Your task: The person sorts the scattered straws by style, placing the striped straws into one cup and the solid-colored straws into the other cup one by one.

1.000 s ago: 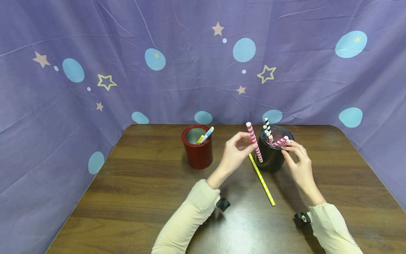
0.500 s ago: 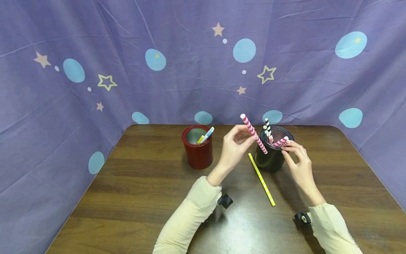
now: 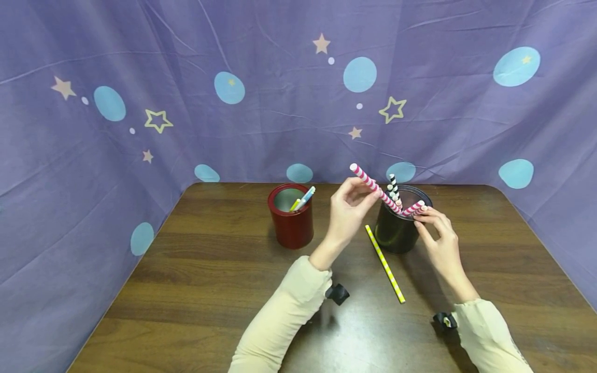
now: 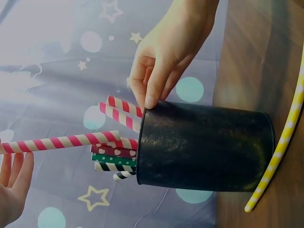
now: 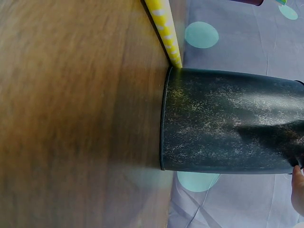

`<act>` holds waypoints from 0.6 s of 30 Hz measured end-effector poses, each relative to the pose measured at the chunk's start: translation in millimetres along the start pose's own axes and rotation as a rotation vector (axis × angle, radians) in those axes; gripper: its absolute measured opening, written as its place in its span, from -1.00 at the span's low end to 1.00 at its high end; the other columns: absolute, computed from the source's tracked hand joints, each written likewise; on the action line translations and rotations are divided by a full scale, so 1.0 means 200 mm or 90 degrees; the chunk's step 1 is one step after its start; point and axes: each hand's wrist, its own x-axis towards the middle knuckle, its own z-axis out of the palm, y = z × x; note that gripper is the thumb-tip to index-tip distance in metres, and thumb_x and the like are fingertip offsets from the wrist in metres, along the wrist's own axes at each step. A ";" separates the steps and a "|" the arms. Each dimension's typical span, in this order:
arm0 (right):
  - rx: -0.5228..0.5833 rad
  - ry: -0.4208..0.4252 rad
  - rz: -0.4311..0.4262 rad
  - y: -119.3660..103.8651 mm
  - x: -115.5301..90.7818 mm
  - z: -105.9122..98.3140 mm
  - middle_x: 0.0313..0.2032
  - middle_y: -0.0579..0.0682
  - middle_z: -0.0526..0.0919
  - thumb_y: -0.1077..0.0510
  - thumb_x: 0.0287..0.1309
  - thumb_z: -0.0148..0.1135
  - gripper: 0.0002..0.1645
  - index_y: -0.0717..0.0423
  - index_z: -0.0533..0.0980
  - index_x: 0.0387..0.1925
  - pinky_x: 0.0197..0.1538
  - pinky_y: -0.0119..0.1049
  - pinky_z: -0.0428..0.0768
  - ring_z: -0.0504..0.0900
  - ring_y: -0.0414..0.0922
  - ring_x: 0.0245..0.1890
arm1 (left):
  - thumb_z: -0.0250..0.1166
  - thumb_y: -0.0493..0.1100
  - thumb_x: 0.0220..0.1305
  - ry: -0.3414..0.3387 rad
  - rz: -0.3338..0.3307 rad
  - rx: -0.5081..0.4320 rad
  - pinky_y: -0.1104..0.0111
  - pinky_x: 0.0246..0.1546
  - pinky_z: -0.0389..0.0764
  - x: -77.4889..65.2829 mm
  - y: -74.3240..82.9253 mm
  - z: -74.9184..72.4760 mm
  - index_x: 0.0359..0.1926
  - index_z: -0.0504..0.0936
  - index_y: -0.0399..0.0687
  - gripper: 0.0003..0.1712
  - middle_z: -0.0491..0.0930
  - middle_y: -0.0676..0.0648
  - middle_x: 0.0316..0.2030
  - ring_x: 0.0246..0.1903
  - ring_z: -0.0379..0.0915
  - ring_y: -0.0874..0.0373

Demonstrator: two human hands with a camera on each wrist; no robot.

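Note:
My left hand [image 3: 347, 210] pinches a pink-and-white striped paper straw [image 3: 366, 178], which slants down to the right toward the mouth of the black can [image 3: 394, 230]. In the left wrist view the straw's lower end sits just short of the rim, overlapping other straws. Several straws stand in the can: pink-striped, a green dotted one [image 4: 111, 157], a dark red one with hearts and black-and-white ones. My right hand [image 3: 438, 238] grips the can's right rim, the thumb outside it; only a fingertip [image 5: 298, 190] shows in the right wrist view.
A yellow straw with white dots [image 3: 384, 264] lies on the wooden table [image 3: 210, 290], in front of the black can. Left of it stands a red can [image 3: 294, 230] holding a few straws, yellow and blue among them. A purple patterned curtain [image 3: 280, 124] hangs behind the table.
The left hand has raised the pink-striped straw and tilted it further, bringing its lower end from in front of the black can up to the mouth. The right hand stays on the rim.

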 end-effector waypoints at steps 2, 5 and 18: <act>0.003 0.001 -0.001 0.01 0.00 0.00 -0.26 0.37 0.50 0.62 -0.18 0.14 -0.81 0.50 0.50 -0.40 0.15 -0.47 0.24 0.38 -0.19 0.03 | 0.20 -0.57 -0.05 0.005 -0.003 -0.005 0.25 -0.20 0.57 0.00 -0.01 0.01 -0.28 0.40 -0.54 -0.76 0.46 -0.49 -0.33 -0.32 0.50 0.04; 0.004 0.001 -0.003 0.05 -0.01 0.01 -0.26 0.36 0.51 0.64 -0.21 0.15 -0.78 0.48 0.51 -0.40 0.15 -0.47 0.24 0.38 -0.21 0.03 | 0.19 -0.58 -0.05 0.011 -0.008 -0.013 0.27 -0.20 0.57 0.00 -0.02 0.02 -0.28 0.40 -0.54 -0.76 0.45 -0.49 -0.33 -0.34 0.47 0.25; -0.003 -0.011 0.011 0.19 -0.04 0.01 -0.19 0.14 0.54 0.50 -0.11 0.20 -0.82 0.37 0.54 -0.35 0.17 -0.39 0.24 0.38 -0.13 0.05 | 0.20 -0.55 -0.02 0.034 -0.029 -0.014 0.30 -0.19 0.57 -0.02 -0.08 0.06 -0.26 0.41 -0.55 -0.76 0.48 -0.48 -0.29 -0.29 0.51 0.02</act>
